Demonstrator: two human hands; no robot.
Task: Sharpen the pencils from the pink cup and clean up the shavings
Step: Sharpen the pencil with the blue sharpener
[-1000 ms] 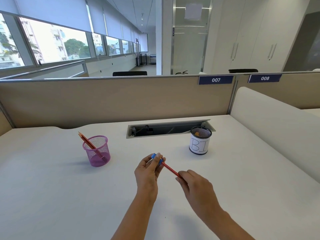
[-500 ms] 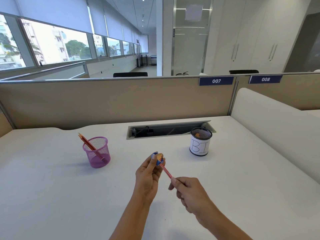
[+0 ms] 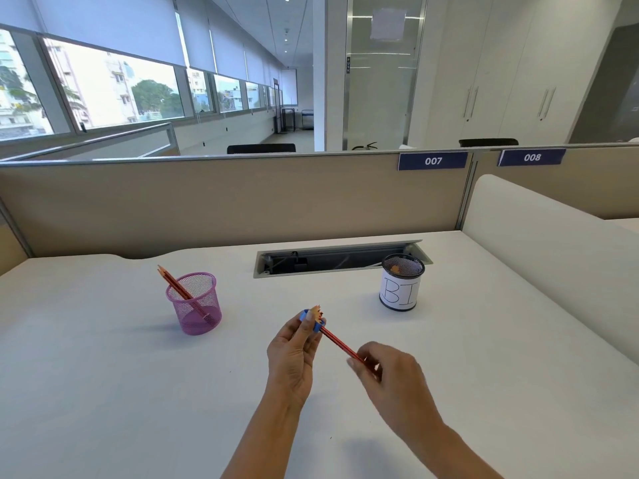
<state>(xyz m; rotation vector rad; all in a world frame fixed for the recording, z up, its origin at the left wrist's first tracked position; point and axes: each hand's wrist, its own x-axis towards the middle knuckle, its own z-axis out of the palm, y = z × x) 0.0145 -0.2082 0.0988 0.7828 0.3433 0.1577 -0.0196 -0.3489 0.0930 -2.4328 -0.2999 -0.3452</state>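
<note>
Head view: left hand (image 3: pixel 292 354) fingers pinch blue sharpener (image 3: pixel 310 318), right hand (image 3: pixel 390 375) fingers grip red pencil (image 3: pixel 340 345) near the pink cup (image 3: pixel 195 304); curl of shavings (image 3: pixel 316 310) atop sharpener may drop onto bare tabletop (image 3: pixel 103 392), or lead snap.

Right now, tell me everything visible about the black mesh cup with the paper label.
The black mesh cup stands upright on the white desk, right of the hands and just before the cable tray. White paper wrapped round it reads "BI". Something orange, perhaps shavings, lies inside. Nothing else touches it.
</note>
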